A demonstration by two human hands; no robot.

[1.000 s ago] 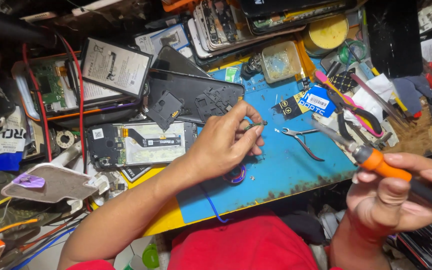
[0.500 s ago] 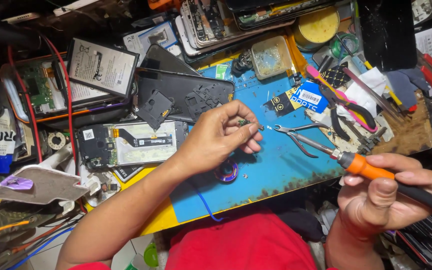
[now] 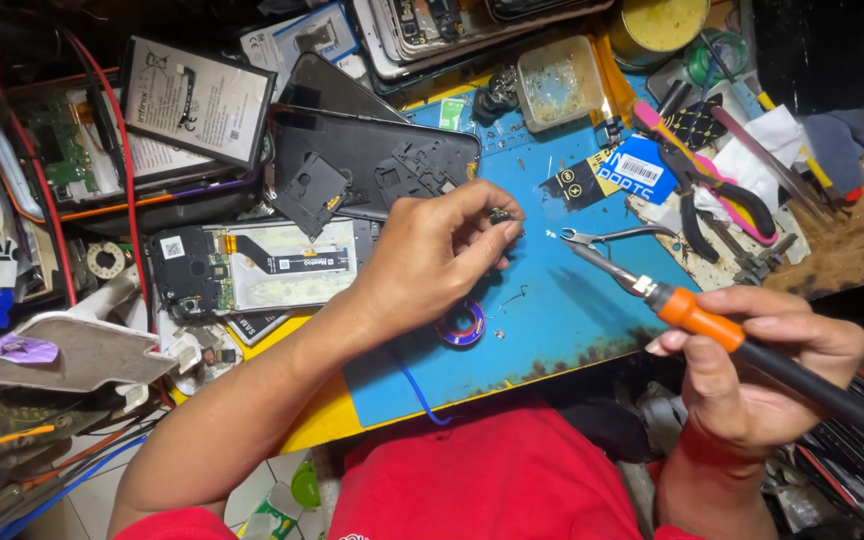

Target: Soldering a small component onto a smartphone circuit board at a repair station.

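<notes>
Left hand (image 3: 432, 262) pinched small dark component (image 3: 500, 216) between thumb and fingertips, held just above blue work mat (image 3: 592, 310), beside black phone back cover (image 3: 372, 170); right hand (image 3: 762, 370) closed round soldering iron (image 3: 712, 325), orange collar at fingers, tip (image 3: 577, 248) aimed at component, short of touching; tweezers (image 3: 617, 236) lay just behind tip; solder wire coil (image 3: 462, 325) sat near left wrist. Good practice, by judgement: brace both wrists on mat; bring tip in slowly; keep fingertips off joint; touch briefly; avoid nudging tweezers.
</notes>
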